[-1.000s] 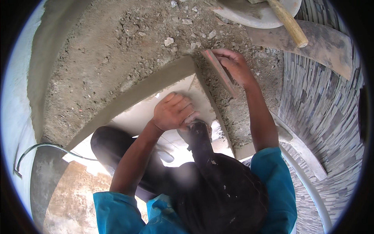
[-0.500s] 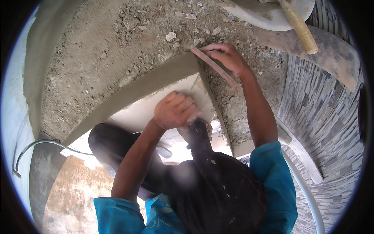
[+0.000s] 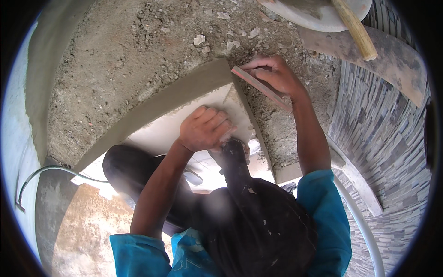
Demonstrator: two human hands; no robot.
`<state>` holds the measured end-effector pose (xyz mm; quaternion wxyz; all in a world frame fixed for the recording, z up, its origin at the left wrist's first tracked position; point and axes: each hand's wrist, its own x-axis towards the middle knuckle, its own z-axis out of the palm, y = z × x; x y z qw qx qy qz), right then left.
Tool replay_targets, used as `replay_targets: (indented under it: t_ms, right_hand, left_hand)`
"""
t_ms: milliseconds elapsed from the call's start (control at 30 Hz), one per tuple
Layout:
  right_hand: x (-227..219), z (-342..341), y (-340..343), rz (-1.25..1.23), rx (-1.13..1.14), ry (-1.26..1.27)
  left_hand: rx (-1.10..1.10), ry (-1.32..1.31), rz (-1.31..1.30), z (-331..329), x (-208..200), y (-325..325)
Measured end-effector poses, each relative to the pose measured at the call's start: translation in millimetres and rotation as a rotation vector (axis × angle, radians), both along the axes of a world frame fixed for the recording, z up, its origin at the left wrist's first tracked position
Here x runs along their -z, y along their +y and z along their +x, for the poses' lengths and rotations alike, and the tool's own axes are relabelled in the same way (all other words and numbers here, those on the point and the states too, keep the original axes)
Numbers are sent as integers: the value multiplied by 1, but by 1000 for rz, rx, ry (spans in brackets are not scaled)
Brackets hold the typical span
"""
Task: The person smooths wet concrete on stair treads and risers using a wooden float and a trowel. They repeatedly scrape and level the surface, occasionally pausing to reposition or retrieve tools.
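My right hand grips a thin flat float, seen nearly edge-on, with a reddish edge. Its upper end is by the corner of a smooth grey mortar band, which borders a pale slab. Whether the float touches the mortar is unclear. Over the slab, beside my dark-clad knee, my left hand is closed in a fist with dusty fingertips. Anything inside that fist is hidden.
Rough, pebbly ground spreads beyond the mortar band. At the upper right, a wooden handle juts from a pale basin beside a curved board. Stone-strip cladding lines the right; a thin hose lies left.
The float and my right hand have shifted slightly down and to the right. My left hand has moved a little left and stays closed.
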<state>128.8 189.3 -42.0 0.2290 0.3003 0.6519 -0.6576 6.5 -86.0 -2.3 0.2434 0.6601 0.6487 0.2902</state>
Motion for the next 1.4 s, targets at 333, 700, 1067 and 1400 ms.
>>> replay_targets:
  t_ms: [333, 700, 1067, 1400]
  right_hand:
    - [-1, 26, -23, -103, 323, 216]
    - [-14, 16, -32, -106, 289, 234]
    - [-25, 44, -31, -67, 219, 59]
    - [-10, 20, -39, -54, 292, 207]
  left_hand:
    - [7, -17, -26, -1, -1, 1]
    - [-6, 2, 4, 1, 2, -2]
    - [-11, -13, -12, 1, 0, -1]
    - [1, 8, 16, -2, -2, 1]
